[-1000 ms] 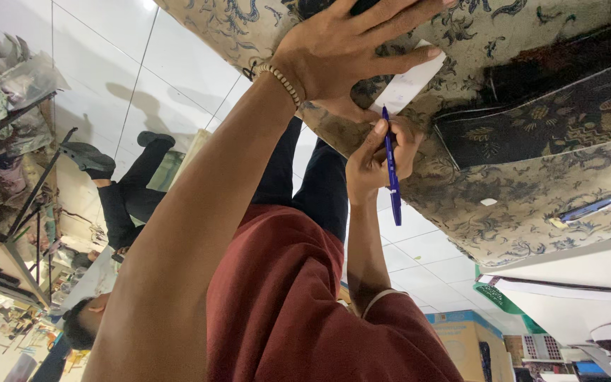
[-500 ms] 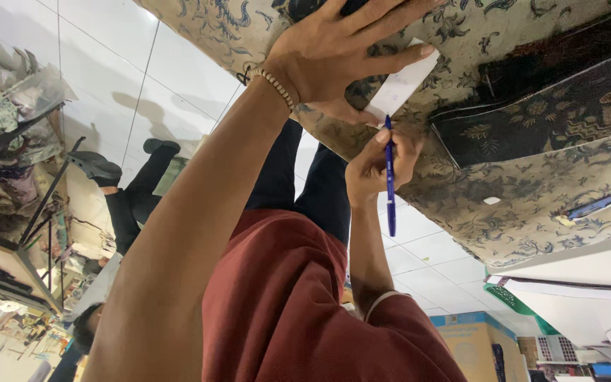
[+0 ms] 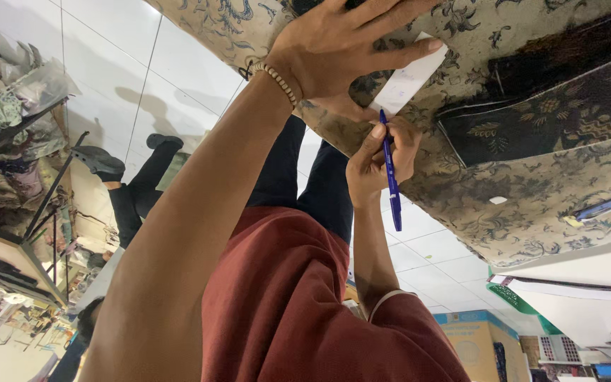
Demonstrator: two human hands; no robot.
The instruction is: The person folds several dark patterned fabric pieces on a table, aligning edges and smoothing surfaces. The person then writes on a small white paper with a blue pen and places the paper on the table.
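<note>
Patterned cloth [image 3: 532, 191] under both hands: left [image 3: 341, 49] pins paper [image 3: 408, 81], right [image 3: 376, 159] grips pen [image 3: 390, 173].

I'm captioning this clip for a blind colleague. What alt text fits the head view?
Seen upside down, one hand holds a blue pen with its tip at a small white paper slip, while the other hand, with a beaded bracelet at the wrist, lies spread on patterned batik cloth beside the slip. A maroon sleeve fills the foreground; another person crouches on the white tiles.
</note>
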